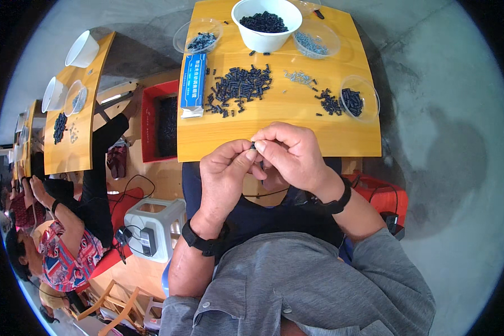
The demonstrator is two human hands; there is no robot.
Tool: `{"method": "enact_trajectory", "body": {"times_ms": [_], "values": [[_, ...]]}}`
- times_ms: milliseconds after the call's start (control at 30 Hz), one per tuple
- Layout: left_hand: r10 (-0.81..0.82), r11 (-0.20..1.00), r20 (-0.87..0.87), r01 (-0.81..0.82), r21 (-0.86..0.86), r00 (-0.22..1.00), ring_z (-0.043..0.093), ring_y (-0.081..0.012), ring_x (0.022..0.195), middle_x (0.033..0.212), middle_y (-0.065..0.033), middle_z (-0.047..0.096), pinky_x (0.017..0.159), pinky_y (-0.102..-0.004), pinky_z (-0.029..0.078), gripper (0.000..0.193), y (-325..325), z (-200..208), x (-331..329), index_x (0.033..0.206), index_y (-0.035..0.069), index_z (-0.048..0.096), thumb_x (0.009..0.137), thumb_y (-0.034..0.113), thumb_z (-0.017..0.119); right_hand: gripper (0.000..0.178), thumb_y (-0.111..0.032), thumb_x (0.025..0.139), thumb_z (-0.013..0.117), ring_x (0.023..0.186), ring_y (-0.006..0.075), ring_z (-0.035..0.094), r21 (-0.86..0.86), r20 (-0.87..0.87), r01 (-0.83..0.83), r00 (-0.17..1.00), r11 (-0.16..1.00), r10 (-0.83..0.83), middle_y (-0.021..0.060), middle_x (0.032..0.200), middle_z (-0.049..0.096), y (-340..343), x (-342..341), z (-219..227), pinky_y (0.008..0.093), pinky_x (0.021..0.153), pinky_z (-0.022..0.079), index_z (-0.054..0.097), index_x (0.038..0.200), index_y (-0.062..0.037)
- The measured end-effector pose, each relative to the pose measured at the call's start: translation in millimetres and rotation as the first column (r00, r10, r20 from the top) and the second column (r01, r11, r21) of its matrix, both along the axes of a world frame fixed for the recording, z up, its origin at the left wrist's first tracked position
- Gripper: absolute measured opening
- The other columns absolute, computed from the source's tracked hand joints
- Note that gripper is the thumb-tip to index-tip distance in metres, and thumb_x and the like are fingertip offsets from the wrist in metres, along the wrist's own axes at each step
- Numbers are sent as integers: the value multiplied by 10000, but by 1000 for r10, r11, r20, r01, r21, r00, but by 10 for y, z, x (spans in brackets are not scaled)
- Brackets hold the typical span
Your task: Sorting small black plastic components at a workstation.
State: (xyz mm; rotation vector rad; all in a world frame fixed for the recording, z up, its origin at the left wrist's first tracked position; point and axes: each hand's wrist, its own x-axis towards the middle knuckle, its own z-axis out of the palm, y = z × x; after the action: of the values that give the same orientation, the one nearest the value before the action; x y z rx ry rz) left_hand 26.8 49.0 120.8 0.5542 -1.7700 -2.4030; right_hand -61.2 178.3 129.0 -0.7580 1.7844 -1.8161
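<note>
The left hand [225, 171] and right hand [293, 154] — both pinching, thumb against forefinger — share one small black piece [253, 145] at the near edge of a wooden table [350, 137]. Beyond, a blue box [193, 84] lies left of a heap of black pieces [242, 85]; farther off, a white bowl [263, 41] stands between two clear dishes [334, 46].

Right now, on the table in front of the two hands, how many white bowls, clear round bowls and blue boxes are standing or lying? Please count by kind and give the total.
White bowl: 1
Clear round bowls: 3
Blue box: 1
Total: 5
</note>
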Motion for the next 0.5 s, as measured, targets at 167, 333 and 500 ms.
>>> {"method": "enact_trajectory", "body": {"times_ms": [167, 333, 500], "values": [[2, 996, 51, -7, 93, 999, 618, -121, 645, 813, -98, 650, 595, -226, 514, 120, 32, 26, -3, 924, -70, 622, 914, -2, 523, 125, -72, 896, 569, 585, 45, 561, 117, 10, -83, 997, 990, 83, 25, 734, 639, 30, -111, 69, 192, 522, 446, 638, 921, 29], [7, 991, 55, -14, 132, 998, 610, -114, 630, 808, -92, 652, 582, -223, 502, 119, 32, 10, -3, 921, -66, 628, 912, 10, 536, 140, -89, 897, 572, 561, 66, 574, 120, 187, -133, 976, 984, 109, 36, 684, 619, 42, -172, 81, 206, 498, 473, 640, 894, 34], [15, 998, 42, -18, 63, 999, 600, -105, 616, 786, -72, 644, 570, -215, 487, 113, 29, 10, -7, 929, -57, 636, 906, 7, 545, 147, -102, 908, 575, 516, 61, 548, 106, 299, -144, 948, 984, 107, 24, 673, 609, 53, -189, 62, 200, 453, 447, 643, 895, 27]]}}
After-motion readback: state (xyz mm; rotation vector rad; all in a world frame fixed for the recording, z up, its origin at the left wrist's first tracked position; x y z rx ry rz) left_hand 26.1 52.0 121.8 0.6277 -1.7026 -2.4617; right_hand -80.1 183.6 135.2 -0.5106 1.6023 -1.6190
